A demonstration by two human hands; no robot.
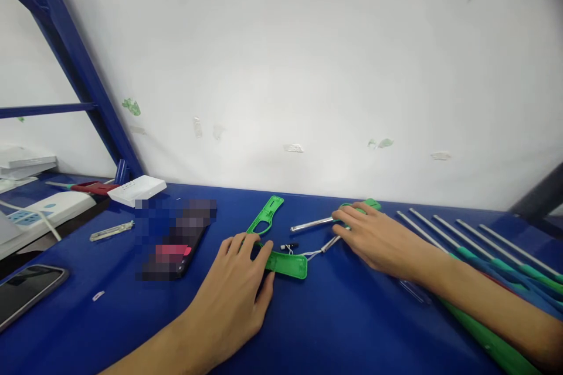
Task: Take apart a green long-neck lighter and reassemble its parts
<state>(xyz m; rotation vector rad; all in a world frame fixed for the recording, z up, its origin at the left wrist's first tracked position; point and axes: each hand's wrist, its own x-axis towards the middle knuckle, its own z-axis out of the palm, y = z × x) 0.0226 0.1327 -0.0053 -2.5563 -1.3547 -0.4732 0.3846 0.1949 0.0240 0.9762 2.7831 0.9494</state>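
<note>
My left hand (237,281) is closed around one end of a green plastic lighter shell half (288,264), thumb and forefinger on either side of it. Just beyond its fingers lies another green shell half (266,215) with a trigger loop. My right hand (365,231) has its fingers curled over a further green shell piece (372,203), mostly hidden beneath them. A metal tube (311,224) sticks out leftward from under those fingertips. Between the hands lie a small black-and-white part (289,246) and thin white wires (313,254) leading to a silvery piece (331,243).
Several long-nozzle lighters (505,272) lie at the right. To the left are a dark phone (182,252), partly blurred, another phone (30,290), a clear cutter-like tool (112,231), a white box (138,189) and a power strip (57,208). A white wall stands behind the blue table (334,328).
</note>
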